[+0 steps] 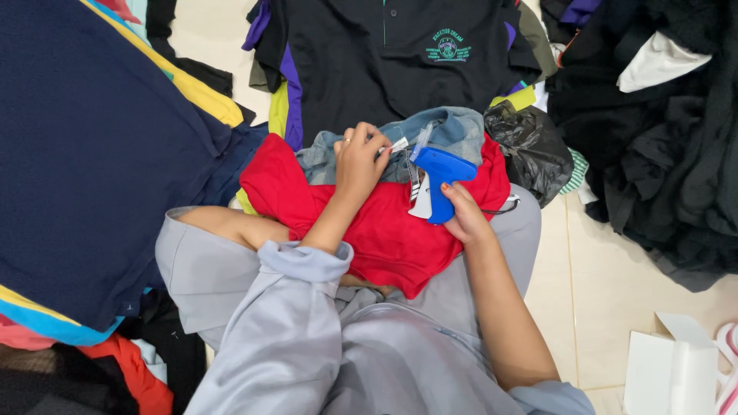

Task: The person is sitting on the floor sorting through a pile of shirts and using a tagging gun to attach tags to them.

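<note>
Fingers of right hand grip blue tagging gun; left hand pinches white tag.

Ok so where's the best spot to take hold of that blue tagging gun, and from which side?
Probably by the handle of the blue tagging gun, which hangs down toward the person, coming from below on the right. The right hand already grips it there. The left hand pinches a small white tag near the top end, crowding that side.
</note>
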